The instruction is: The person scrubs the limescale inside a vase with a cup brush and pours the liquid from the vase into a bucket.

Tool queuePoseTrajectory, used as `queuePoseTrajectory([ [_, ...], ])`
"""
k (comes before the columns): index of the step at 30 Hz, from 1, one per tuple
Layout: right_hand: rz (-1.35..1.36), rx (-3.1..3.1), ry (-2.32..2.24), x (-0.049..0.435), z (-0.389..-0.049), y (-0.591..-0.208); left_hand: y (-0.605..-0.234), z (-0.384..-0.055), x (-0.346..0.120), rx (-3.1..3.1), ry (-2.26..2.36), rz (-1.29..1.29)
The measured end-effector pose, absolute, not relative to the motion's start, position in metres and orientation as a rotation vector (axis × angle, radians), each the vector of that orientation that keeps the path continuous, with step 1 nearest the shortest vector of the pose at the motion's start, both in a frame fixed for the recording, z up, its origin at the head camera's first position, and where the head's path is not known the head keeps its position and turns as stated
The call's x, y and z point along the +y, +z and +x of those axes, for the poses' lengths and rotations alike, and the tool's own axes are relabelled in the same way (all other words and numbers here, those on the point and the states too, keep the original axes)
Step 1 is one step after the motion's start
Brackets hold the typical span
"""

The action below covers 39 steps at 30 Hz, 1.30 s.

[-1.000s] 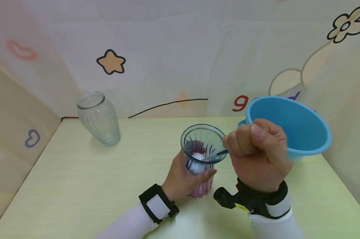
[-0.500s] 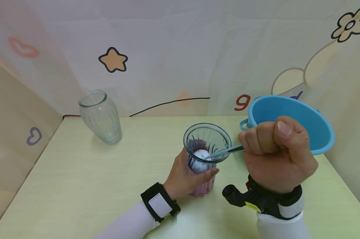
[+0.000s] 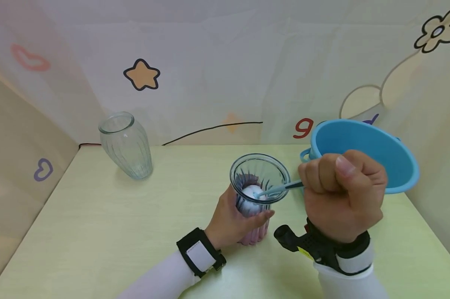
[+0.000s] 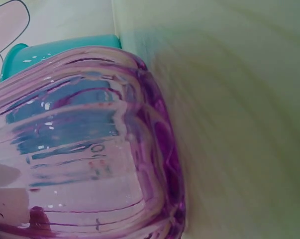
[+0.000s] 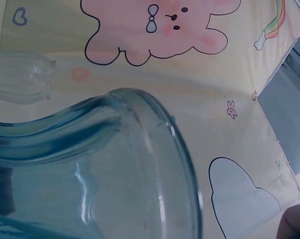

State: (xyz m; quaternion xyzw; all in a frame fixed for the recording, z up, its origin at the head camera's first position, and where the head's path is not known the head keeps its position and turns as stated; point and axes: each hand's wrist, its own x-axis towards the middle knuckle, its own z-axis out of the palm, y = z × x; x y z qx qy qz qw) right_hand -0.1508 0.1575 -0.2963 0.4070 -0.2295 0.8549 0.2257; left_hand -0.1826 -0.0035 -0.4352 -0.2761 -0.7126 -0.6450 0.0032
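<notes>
My left hand (image 3: pixel 234 224) grips a ribbed glass vase (image 3: pixel 262 168), bluish at the rim and pinkish purple at the base. The vase stands over the table, its mouth facing me. Curled into a fist, my right hand (image 3: pixel 342 195) holds the light blue handle of a bottle brush (image 3: pixel 279 189) that slants over the rim. The white round head (image 3: pixel 252 194) of the brush sits inside the vase. In the left wrist view the purple vase base (image 4: pixel 164 149) looms large. The flared rim (image 5: pixel 162 144) fills the right wrist view, with a fingertip (image 5: pixel 294 224) at the corner.
A clear ribbed glass vase (image 3: pixel 128 149) stands at the back left of the pale table (image 3: pixel 98 232). Behind my right hand, a light blue bucket (image 3: pixel 359 139) is at the right. A cloth backdrop (image 3: pixel 210 74) with printed drawings closes off the back and sides.
My right hand first moved right with the brush handle, then slightly back left. My left hand keeps its grip on the vase. The whole view shifted a little.
</notes>
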Motion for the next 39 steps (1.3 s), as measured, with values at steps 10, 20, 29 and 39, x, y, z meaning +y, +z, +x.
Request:
queuePoseTrajectory([
  [10,1.123,-0.716,2.270,0.154,-0.151,-0.302,-0.433,-0.181,-0.003,-2.284,-2.031,-0.827],
  [20,1.149,-0.800,2.203,0.152,-0.154,-0.305,-0.433,-0.180,-0.003,-2.262,-2.052,-0.829],
  [29,1.138,-0.881,2.181,0.153,-0.154,-0.306,-0.433,-0.179,-0.003,-2.266,-2.037,-0.827],
  [39,1.074,-1.194,2.109,0.143,-0.167,-0.311,-0.435,-0.181,-0.004,-2.227,-2.064,-0.874],
])
